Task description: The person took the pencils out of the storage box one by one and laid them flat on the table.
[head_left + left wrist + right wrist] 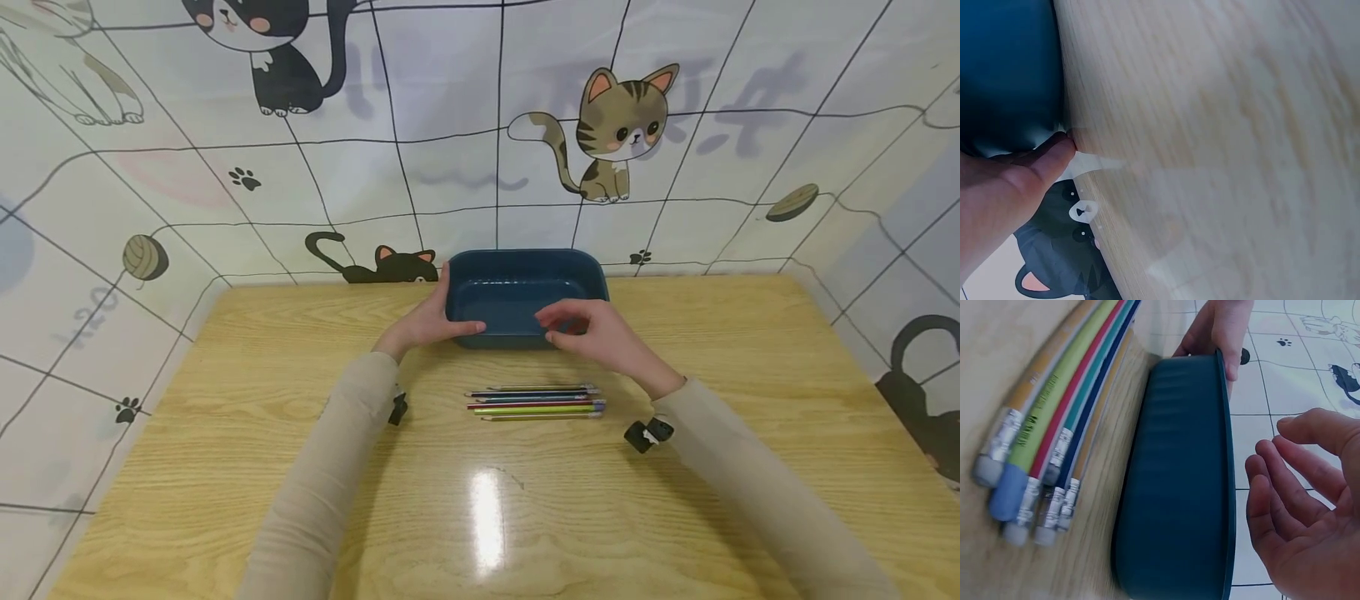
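Observation:
A dark blue rectangular tray [525, 265] stands at the back of the table. My left hand [426, 321] grips its left end, the thumb over the front rim and the fingers along the outer wall. In the left wrist view, a fingertip [1060, 147] presses against the tray's side [1010, 69]. Over the tray's front right part hovers my right hand [603, 336], fingers loosely curled with nothing between them. Several pencils [536, 404] lie side by side in front of the tray, eraser ends to the right; yellow, lime, red, teal and dark blue ones show [1047, 419].
The wooden table [480, 475] reaches back to a white cloth backdrop [450, 175] with grid lines and cartoon cats, right behind the tray. Small black devices [648, 435] sit at both wrists.

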The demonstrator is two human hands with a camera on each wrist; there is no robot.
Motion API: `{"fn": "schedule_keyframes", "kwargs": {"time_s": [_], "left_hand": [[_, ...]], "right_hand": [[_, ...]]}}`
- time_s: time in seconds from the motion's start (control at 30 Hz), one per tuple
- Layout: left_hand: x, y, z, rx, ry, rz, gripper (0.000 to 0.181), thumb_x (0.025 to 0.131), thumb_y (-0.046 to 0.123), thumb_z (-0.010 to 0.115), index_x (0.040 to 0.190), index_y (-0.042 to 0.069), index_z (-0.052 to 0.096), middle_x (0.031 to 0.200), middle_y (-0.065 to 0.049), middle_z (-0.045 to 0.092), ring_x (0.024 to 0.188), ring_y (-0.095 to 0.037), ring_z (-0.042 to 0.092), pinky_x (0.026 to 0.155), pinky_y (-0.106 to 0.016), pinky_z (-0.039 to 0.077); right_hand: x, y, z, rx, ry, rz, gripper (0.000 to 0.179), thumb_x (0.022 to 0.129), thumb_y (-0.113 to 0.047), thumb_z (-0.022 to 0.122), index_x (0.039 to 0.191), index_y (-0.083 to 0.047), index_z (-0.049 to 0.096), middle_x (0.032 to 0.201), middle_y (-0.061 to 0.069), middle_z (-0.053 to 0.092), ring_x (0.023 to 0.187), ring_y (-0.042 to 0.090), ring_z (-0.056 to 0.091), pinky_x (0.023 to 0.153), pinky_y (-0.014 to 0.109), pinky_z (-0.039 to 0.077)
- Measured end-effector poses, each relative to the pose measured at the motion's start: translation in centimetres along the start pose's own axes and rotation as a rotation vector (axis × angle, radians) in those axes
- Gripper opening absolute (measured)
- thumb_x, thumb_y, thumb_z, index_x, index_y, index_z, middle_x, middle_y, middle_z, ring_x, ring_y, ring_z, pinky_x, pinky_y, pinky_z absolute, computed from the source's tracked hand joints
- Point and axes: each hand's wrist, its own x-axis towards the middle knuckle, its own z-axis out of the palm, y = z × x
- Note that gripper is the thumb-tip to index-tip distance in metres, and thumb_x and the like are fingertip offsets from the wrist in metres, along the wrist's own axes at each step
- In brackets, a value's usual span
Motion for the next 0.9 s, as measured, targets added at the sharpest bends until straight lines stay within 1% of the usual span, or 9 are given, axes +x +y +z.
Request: {"fn": "schedule_keyframes", "kwargs": {"time_s": [0.1,0.23,0.33,0.5,0.63,0.8,0.9], "left_hand": [[0.1,0.0,0.0,-0.008,0.0,0.002,0.119,0.086,0.042,0.072,0.149,0.02,-0.027,0.159,-0.004,-0.016,0.145,-0.026,0.002,0.113,-0.046,0.016],[0.1,-0.1,0.0,-0.017,-0.001,-0.003,0.119,0.087,0.042,0.072,0.149,0.02,-0.027,0.159,-0.005,-0.016,0.145,-0.026,0.001,0.113,-0.046,0.016],[0.0,-0.1,0.0,-0.024,-0.003,-0.005,0.119,0.086,0.042,0.072,0.149,0.02,-0.027,0.159,-0.005,-0.016,0.145,-0.026,0.0,0.114,-0.046,0.015],[0.0,-0.1,0.0,-0.026,0.0,0.002,0.12,0.086,0.042,0.073,0.149,0.02,-0.027,0.159,-0.005,-0.016,0.145,-0.025,0.0,0.114,-0.046,0.014],[0.1,-0.1,0.1,-0.016,0.01,0.001,0.12,0.085,0.043,0.073,0.15,0.02,-0.026,0.159,-0.005,-0.016,0.145,-0.025,0.001,0.114,-0.045,0.014],[0.1,0.1,0.2,-0.016,0.017,0.0,0.121,0.084,0.044,0.074,0.15,0.02,-0.025,0.159,-0.005,-0.016,0.145,-0.025,0.001,0.114,-0.045,0.014],[0.0,0.1,0.3,-0.024,0.024,-0.005,0.121,0.084,0.042,0.074,0.15,0.02,-0.025,0.16,-0.005,-0.015,0.145,-0.025,0.002,0.114,-0.045,0.015]], "right_hand": [[0.9,0.0,0.0,-0.028,0.006,0.0,0.027,0.091,-0.006,0.066,0.118,0.0,0.067,0.11,0.016,0.067,0.096,0.022,0.061,0.08,0.044,0.048],[2.0,0.4,0.0,-0.077,-0.008,-0.008,0.027,0.091,-0.006,0.066,0.117,0.001,0.066,0.109,0.017,0.067,0.097,0.024,0.061,0.082,0.042,0.049],[2.6,0.7,0.1,-0.092,-0.033,-0.013,0.027,0.091,-0.006,0.066,0.117,0.003,0.066,0.11,0.017,0.066,0.099,0.026,0.061,0.083,0.043,0.049],[3.8,1.2,0.2,-0.077,-0.091,0.008,0.028,0.091,-0.004,0.065,0.117,0.004,0.065,0.111,0.018,0.066,0.099,0.027,0.061,0.086,0.043,0.049],[4.8,1.9,0.4,-0.062,-0.156,0.065,0.028,0.092,-0.004,0.063,0.119,0.003,0.065,0.113,0.016,0.066,0.102,0.026,0.062,0.088,0.042,0.049],[5.5,2.6,0.4,-0.015,-0.268,0.182,0.028,0.094,-0.001,0.058,0.122,0.006,0.062,0.116,0.019,0.064,0.107,0.03,0.061,0.091,0.042,0.048],[5.8,2.9,0.5,-0.013,-0.313,0.208,0.029,0.095,0.0,0.056,0.123,0.008,0.061,0.116,0.02,0.064,0.108,0.031,0.06,0.091,0.042,0.047]]}}
